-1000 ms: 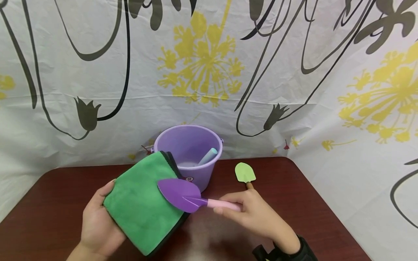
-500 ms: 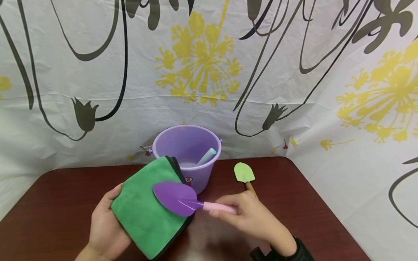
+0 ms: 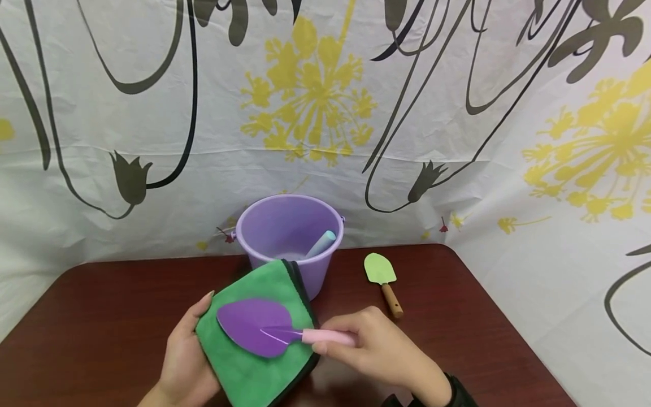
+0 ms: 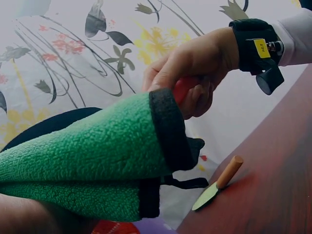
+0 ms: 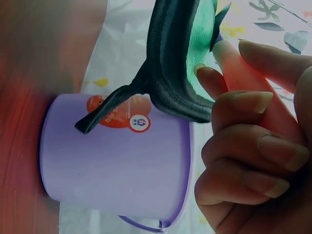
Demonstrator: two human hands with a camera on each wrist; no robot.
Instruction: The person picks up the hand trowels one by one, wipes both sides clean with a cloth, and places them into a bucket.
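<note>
A folded green cloth (image 3: 244, 362) with black edging is gripped at its left side by my left hand (image 3: 190, 356), thumb along the near-left edge. My right hand (image 3: 378, 353) holds a purple trowel by its pink handle (image 3: 330, 337). The trowel's blade (image 3: 256, 328) lies over the face of the green cloth, pointing left; whether it presses on the cloth I cannot tell. In the right wrist view, fingers (image 5: 243, 146) curl round the pink handle, and the cloth's black trim (image 5: 170, 58) is close by. Most of the left hand's fingers are hidden behind the cloth.
A purple bucket (image 3: 290, 226) stands behind the cloth, with a light blue rod-like thing (image 3: 321, 244) leaning inside. To its right, a small light green trowel (image 3: 381, 271) with a wooden handle lies on the dark red table (image 3: 473, 316). A patterned curtain (image 3: 203, 124) hangs behind.
Both the cloth and the left hand have moved right and toward me. The right hand has drawn the purple trowel lower and leftward across the cloth, uncovering the green trowel's wooden handle.
</note>
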